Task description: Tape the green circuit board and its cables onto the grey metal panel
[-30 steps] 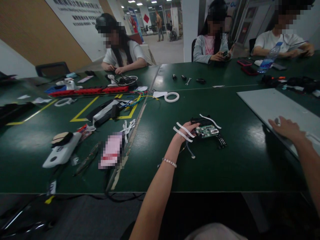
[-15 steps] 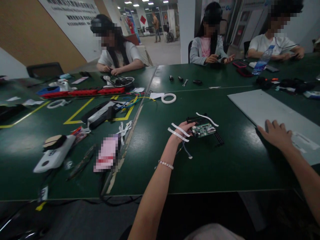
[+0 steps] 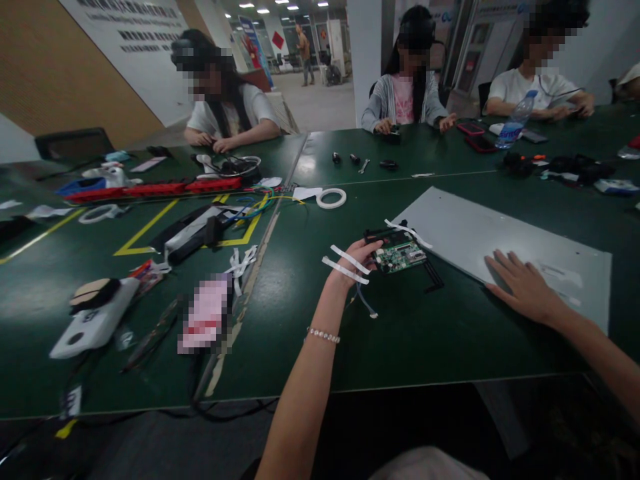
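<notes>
My left hand (image 3: 356,261) grips a green circuit board (image 3: 403,255) by its left side, with dark frame parts around it. White tape strips (image 3: 345,269) stick to the back of this hand, and another white strip (image 3: 407,233) lies across the board's upper edge. A thin cable (image 3: 367,301) hangs below the board. My right hand (image 3: 523,287) lies flat with fingers spread on a light grey panel (image 3: 465,220), near its front edge. The panel's left corner reaches behind the circuit board.
A tape roll (image 3: 331,198) lies beyond my left hand. Leftward are a black-and-white device (image 3: 195,233), a white device (image 3: 95,313), loose tape strips (image 3: 243,268) and a red power strip (image 3: 155,189). A water bottle (image 3: 517,120) stands far right. Three people sit across the table.
My right hand has pushed the grey panel left, toward the circuit board. My left hand still holds the board. The view has shifted slightly.
</notes>
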Demonstrator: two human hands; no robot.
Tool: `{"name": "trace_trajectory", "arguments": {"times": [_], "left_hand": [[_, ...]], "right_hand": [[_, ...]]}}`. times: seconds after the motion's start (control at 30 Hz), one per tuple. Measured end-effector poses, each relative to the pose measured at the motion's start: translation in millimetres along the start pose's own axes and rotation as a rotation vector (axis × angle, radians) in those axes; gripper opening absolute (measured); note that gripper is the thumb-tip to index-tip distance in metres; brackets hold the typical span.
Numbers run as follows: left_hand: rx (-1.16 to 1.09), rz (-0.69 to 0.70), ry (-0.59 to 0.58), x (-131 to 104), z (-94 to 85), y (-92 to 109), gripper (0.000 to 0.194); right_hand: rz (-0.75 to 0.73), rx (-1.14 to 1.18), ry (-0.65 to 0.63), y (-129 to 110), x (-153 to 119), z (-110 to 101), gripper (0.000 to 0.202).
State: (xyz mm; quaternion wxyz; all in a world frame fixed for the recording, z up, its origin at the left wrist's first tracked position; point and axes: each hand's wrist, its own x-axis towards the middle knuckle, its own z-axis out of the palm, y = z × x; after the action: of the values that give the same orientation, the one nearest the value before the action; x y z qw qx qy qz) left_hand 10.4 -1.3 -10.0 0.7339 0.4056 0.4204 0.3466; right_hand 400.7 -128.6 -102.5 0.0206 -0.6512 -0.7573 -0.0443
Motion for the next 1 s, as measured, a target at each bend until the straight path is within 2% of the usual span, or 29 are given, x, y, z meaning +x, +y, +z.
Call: {"name": "trace_trajectory", "arguments": {"times": [0.23,0.37,0.5,0.67,0.87,1.0], "left_hand": [[0.002,-0.011,-0.005,-3,1.4,1,0.025],[0.016,-0.012,-0.003,-2,0.3,0,0.026],[0.032,-0.002,0.05,-2,-2.6,3,0.027],[0.057,0.013,0.084,-4,-6.3,4,0.029],[0.143,0.041,-0.023,1,-5.7,-7,0.026],[0.284,0.114,0.026,14,-3.9,-15,0.023]], "right_hand": [[-0.241,0.114,-0.032,-47,17,-26,0.072],[-0.353,0.203,-0.051,-66,29,-36,0.073],[-0.449,0.308,-0.09,-81,36,-46,0.074],[-0.491,0.465,-0.142,-90,38,-54,0.064],[-0.485,0.623,-0.139,-88,35,-56,0.044],[-0.486,0.677,-0.085,-84,32,-52,0.036]]}}
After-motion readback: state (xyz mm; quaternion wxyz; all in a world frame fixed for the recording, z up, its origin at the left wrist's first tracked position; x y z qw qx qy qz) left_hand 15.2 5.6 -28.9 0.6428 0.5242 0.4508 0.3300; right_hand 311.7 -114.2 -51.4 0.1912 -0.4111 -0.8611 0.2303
